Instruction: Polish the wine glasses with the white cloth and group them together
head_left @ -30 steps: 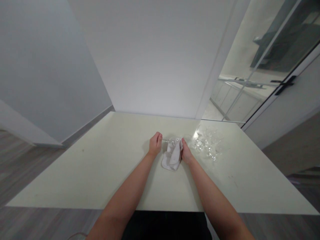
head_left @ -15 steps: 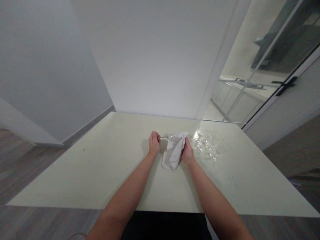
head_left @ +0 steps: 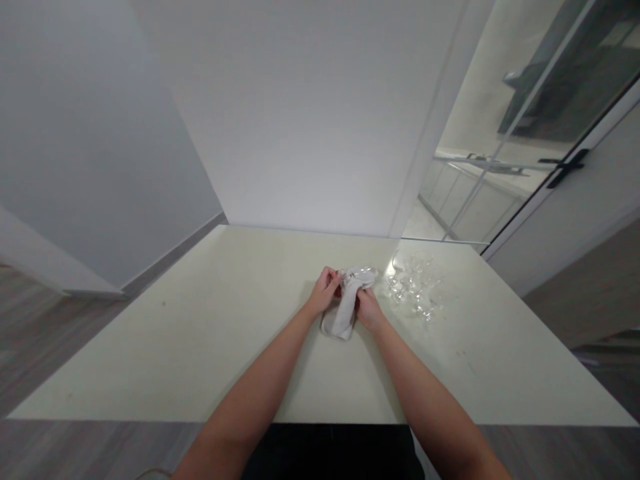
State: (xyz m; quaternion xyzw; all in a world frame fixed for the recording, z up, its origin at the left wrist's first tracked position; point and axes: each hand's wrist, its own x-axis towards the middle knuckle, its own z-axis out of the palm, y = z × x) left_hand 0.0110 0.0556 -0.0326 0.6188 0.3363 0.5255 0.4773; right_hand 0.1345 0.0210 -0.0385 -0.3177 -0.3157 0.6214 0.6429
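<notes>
A small clear stemmed glass [head_left: 368,273] lies sideways above the table, its bowl pointing right and partly covered by a white cloth [head_left: 344,316]. My left hand [head_left: 326,289] is closed at the left end of the glass, fingers pinched around the stem and against the cloth; the stem itself is mostly hidden. Below the bowl, my right hand [head_left: 369,309] grips the cloth and presses it to the glass. The cloth's lower end hangs down between both hands towards the tabletop.
Several clear glass pieces [head_left: 413,288] lie clustered on the pale table [head_left: 200,333], just right of my right hand. A white wall panel [head_left: 300,120] rises behind the table's far edge. To the right is a glazed door with a black handle [head_left: 570,168].
My left hand has moved right, closer to the right hand. The cloth has been bunched narrower and slid along the glass, so the bowl now shows on the right.
</notes>
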